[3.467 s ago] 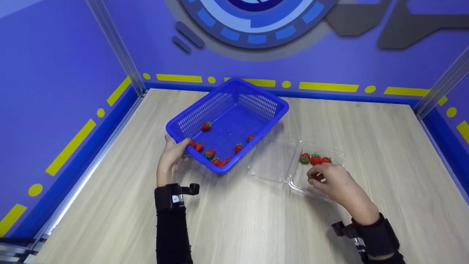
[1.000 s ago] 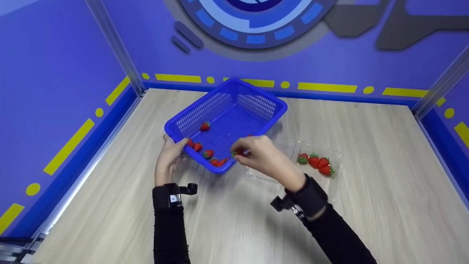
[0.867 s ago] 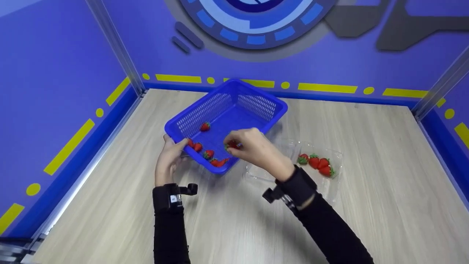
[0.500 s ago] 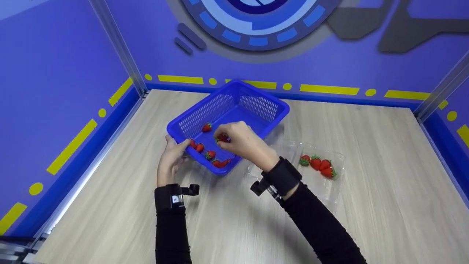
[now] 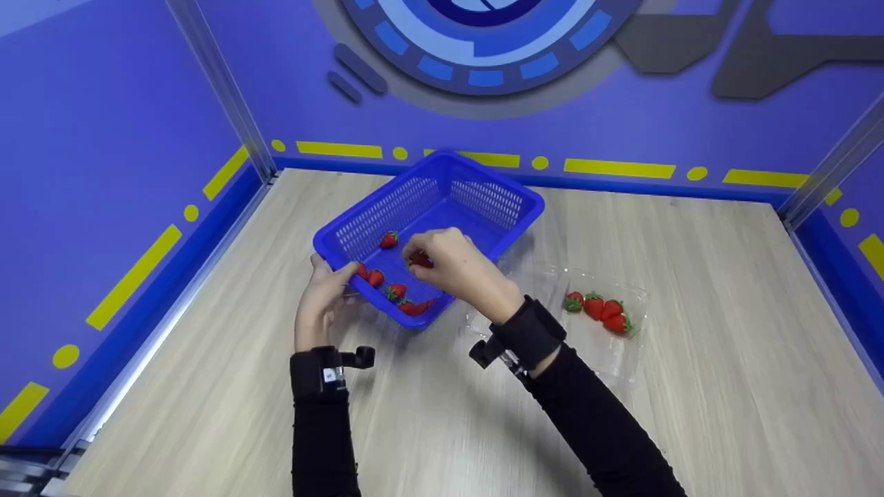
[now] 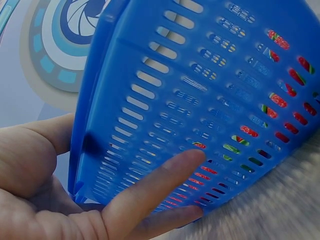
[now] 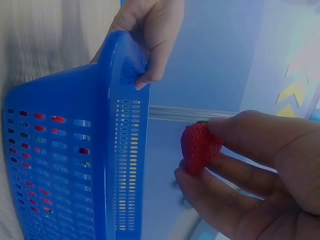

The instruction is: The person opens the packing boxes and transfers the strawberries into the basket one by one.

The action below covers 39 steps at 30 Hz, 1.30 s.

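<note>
A blue plastic basket (image 5: 476, 231) is tilted toward the near side, with several strawberries (image 5: 396, 292) mostly gathered along its lower end. My left hand (image 5: 321, 297) grips its near-left corner, thumb over the rim and fingers spread beneath the perforated wall (image 6: 175, 95). Over the basket, my right hand (image 5: 456, 266) pinches one red strawberry (image 7: 200, 147) between thumb and fingertips. To the right lies a clear hinged plastic clamshell (image 5: 608, 355), opened flat. Several strawberries (image 5: 611, 310) sit in its right half; my right wrist and hand partly cover its left half.
The pale wooden table (image 5: 725, 331) carries everything. Blue printed panels (image 5: 656, 117) enclose it at the back and both sides, with metal posts at the corners. The basket's far end reaches near the back panel.
My right hand has gone from the clamshell to the basket and now holds a strawberry above it, moving left in the last second. My left hand and the basket stay put.
</note>
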### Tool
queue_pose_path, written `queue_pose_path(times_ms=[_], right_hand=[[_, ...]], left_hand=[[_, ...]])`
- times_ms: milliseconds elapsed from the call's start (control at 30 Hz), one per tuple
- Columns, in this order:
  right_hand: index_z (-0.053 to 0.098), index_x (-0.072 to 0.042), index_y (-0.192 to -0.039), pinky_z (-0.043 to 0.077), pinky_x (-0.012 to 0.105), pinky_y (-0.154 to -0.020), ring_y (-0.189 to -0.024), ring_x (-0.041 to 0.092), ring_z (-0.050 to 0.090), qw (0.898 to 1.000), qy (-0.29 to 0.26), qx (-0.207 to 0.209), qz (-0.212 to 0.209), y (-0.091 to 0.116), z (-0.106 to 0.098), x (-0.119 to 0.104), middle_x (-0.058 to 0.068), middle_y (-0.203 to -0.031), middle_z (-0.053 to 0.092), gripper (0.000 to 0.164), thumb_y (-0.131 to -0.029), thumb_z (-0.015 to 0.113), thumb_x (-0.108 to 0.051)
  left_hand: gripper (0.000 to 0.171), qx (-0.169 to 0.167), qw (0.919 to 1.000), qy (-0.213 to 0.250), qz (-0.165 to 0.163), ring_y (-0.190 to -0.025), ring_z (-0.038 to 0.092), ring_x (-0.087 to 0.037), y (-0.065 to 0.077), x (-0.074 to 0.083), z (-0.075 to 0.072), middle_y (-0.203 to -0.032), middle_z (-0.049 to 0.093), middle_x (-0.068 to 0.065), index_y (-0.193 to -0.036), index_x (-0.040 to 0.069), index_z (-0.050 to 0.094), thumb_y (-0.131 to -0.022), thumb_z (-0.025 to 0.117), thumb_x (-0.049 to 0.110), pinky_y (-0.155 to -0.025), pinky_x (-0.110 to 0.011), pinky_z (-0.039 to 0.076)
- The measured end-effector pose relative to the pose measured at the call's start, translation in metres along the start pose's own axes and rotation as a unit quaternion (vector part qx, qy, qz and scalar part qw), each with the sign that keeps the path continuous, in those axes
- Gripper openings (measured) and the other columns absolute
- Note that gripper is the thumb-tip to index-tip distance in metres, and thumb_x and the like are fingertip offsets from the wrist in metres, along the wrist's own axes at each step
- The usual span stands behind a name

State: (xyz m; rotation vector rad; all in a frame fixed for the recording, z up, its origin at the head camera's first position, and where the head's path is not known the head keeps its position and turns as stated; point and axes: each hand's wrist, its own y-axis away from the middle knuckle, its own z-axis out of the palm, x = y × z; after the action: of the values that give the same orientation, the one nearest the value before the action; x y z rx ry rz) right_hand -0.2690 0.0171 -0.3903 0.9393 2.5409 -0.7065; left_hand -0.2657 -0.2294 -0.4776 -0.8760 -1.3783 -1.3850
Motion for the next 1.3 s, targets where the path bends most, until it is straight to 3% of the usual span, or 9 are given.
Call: queue_pose_path(times_ms=[233, 567, 833, 1000, 1067, 1133, 1233, 1300], right_hand=[[0.076, -0.004, -0.102, 0.055, 0.029, -0.069, -0.079, 0.015, 0.065, 1.000, 0.006, 0.000, 0.002, 0.000, -0.001, -0.001, 0.006, -0.092, 0.073, 0.011, -0.092, 0.072, -0.005], [0.076, -0.004, -0.109, 0.059, 0.031, -0.085, -0.098, 0.023, 0.073, 1.000, -0.006, -0.010, 0.019, 0.000, -0.007, -0.002, 0.010, -0.106, 0.075, 0.017, -0.092, 0.072, -0.003], [0.076, -0.002, -0.108, 0.059, 0.034, -0.085, -0.098, 0.025, 0.073, 1.000, -0.001, -0.006, 0.017, 0.017, -0.011, 0.006, 0.011, -0.105, 0.075, 0.019, -0.090, 0.070, 0.001], [0.075, 0.002, -0.105, 0.060, 0.039, -0.083, -0.095, 0.029, 0.073, 1.000, -0.004, 0.005, 0.004, 0.048, -0.016, 0.023, 0.015, -0.102, 0.075, 0.019, -0.088, 0.070, 0.005], [0.074, 0.003, -0.107, 0.060, 0.041, -0.083, -0.095, 0.031, 0.073, 1.000, -0.007, 0.012, 0.012, 0.069, -0.021, 0.033, 0.016, -0.102, 0.075, 0.020, -0.087, 0.070, 0.006], [0.073, 0.004, -0.108, 0.060, 0.044, -0.082, -0.095, 0.034, 0.073, 0.999, -0.005, 0.018, 0.036, 0.093, -0.027, 0.045, 0.018, -0.104, 0.074, 0.021, -0.087, 0.070, 0.007], [0.073, 0.004, -0.110, 0.060, 0.045, -0.081, -0.095, 0.035, 0.073, 0.996, 0.014, 0.028, 0.089, 0.130, -0.040, 0.063, 0.018, -0.105, 0.074, 0.023, -0.087, 0.070, 0.007], [0.073, 0.004, -0.108, 0.060, 0.046, -0.080, -0.093, 0.035, 0.072, 0.991, 0.030, 0.029, 0.126, 0.151, -0.048, 0.072, 0.018, -0.104, 0.074, 0.023, -0.086, 0.069, 0.007]], left_hand=[[0.102, 0.001, 1.0000, -0.002, -0.001, -0.107, 0.070, -0.036, 0.000, 0.000, 0.001, -0.143, 0.050, -0.030, -0.150, 0.018, -0.041, -0.106, 0.051, 0.019, -0.079, -0.036, 0.061], [0.101, 0.000, 1.0000, 0.002, 0.000, -0.103, 0.072, -0.032, -0.001, 0.000, 0.000, -0.142, 0.052, -0.030, -0.149, 0.017, -0.042, -0.106, 0.051, 0.018, -0.081, -0.036, 0.061], [0.103, -0.003, 1.0000, 0.004, 0.009, -0.105, 0.071, -0.034, 0.000, 0.001, 0.000, -0.139, 0.053, -0.030, -0.150, 0.017, -0.041, -0.105, 0.052, 0.016, -0.079, -0.036, 0.061], [0.104, 0.001, 0.9997, 0.009, 0.021, -0.101, 0.072, -0.034, -0.001, 0.000, 0.002, -0.138, 0.052, -0.031, -0.152, 0.016, -0.038, -0.103, 0.054, 0.014, -0.075, -0.035, 0.061], [0.100, -0.002, 0.9996, 0.019, 0.023, -0.105, 0.071, -0.036, -0.001, -0.001, 0.003, -0.141, 0.050, -0.030, -0.156, 0.016, -0.029, -0.103, 0.055, 0.014, -0.077, -0.036, 0.062], [0.093, -0.005, 0.9994, 0.023, 0.025, -0.109, 0.069, -0.038, 0.000, -0.002, 0.003, -0.145, 0.048, -0.029, -0.158, 0.016, -0.021, -0.104, 0.055, 0.014, -0.079, -0.038, 0.061], [0.092, -0.011, 0.9995, 0.025, 0.019, -0.113, 0.067, -0.039, 0.001, -0.002, 0.001, -0.148, 0.046, -0.028, -0.158, 0.016, -0.023, -0.105, 0.053, 0.016, -0.081, -0.038, 0.061], [0.096, -0.009, 0.9997, 0.019, 0.013, -0.112, 0.068, -0.037, 0.002, -0.001, -0.003, -0.148, 0.045, -0.029, -0.155, 0.017, -0.032, -0.106, 0.050, 0.016, -0.081, -0.036, 0.061]])
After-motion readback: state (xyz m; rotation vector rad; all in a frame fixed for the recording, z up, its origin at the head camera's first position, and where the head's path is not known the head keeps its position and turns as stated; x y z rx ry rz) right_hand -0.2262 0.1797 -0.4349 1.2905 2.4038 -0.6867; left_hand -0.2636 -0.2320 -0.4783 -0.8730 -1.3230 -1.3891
